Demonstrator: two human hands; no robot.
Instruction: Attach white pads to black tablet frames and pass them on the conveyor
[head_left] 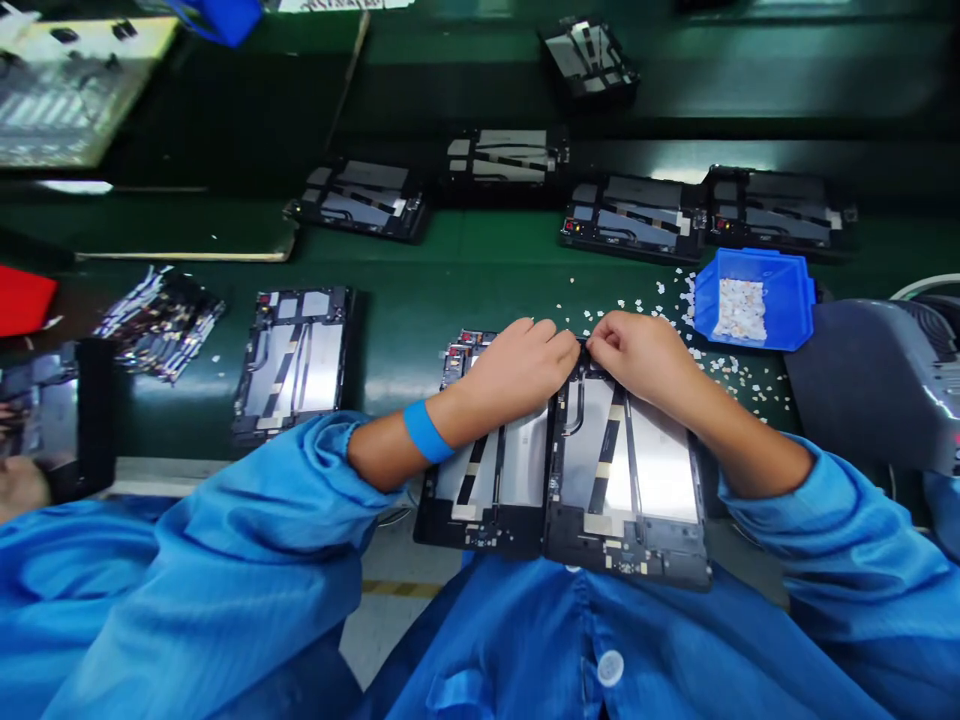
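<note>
Two opened tablets lie side by side at the bench's front edge, their inner parts facing up. At the top edge of the right tablet (660, 460), my left hand (525, 365) and my right hand (637, 350) meet with fingers pinched. Whatever is between the fingertips is too small or hidden to name. My left forearm, with a blue wristband (427, 430), crosses over the left tablet (521, 475) and covers part of it. Small white pieces (739, 370) are scattered to the right of my right hand, near a blue bin (795, 300) holding many more.
Several opened tablets stand farther back, including a stack (360, 200) and another (630, 215). One tablet (292, 350) lies to the left, beside a pile of thin strips (161, 320). A grey machine (870, 380) stands at right. A co-worker's hand (22, 487) holds a device at far left.
</note>
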